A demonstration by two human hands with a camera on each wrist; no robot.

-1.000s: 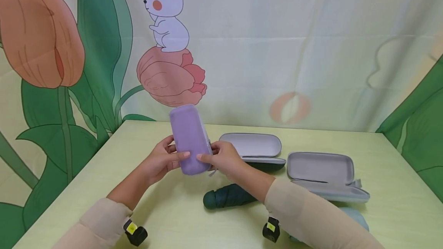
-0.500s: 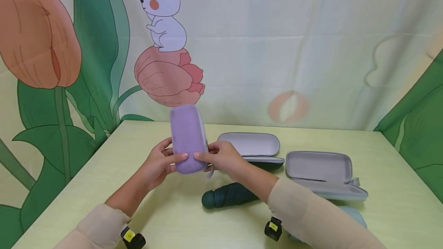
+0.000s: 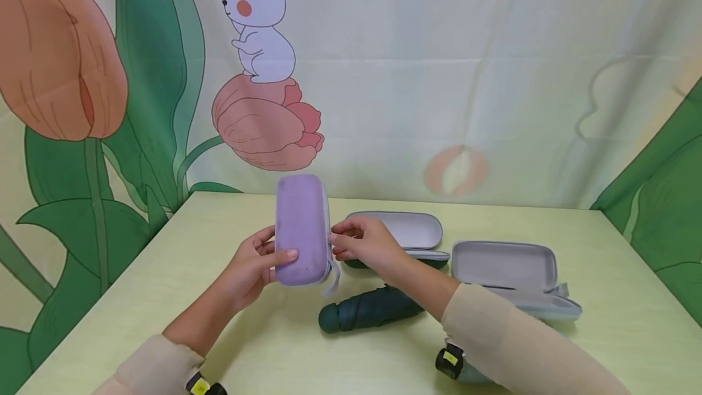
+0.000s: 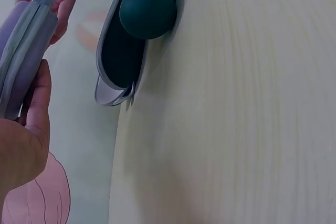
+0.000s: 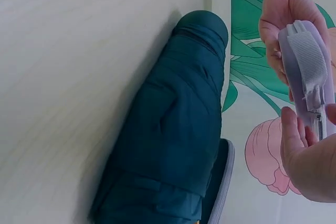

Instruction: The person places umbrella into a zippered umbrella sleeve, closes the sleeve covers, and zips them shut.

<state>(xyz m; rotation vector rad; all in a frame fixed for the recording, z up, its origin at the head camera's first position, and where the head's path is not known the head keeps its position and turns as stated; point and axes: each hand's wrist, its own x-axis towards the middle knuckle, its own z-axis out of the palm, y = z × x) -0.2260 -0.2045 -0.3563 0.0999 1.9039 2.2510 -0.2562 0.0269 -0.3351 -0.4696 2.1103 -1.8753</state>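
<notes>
A purple zip case is held upright above the table, closed, its zipper running along the right side. My left hand grips its lower left part, thumb across the front and fingers behind. At the right edge, my right hand pinches the zipper pull between thumb and fingers. A grey strap loop hangs at the case's lower end. In the left wrist view the zipper side of the case shows, with both hands near it. A dark green folded umbrella lies on the table beneath my right forearm.
Behind the right hand lies an open case with a pale lining and dark green outside. To its right is another open case, light grey-blue. A pale blue thing is mostly hidden under the right sleeve. A printed curtain hangs behind the table.
The right thumb has left the case's front, and the right hand has shifted to the zipper side. The case has turned more upright and dropped slightly. The left hand keeps its grip.
</notes>
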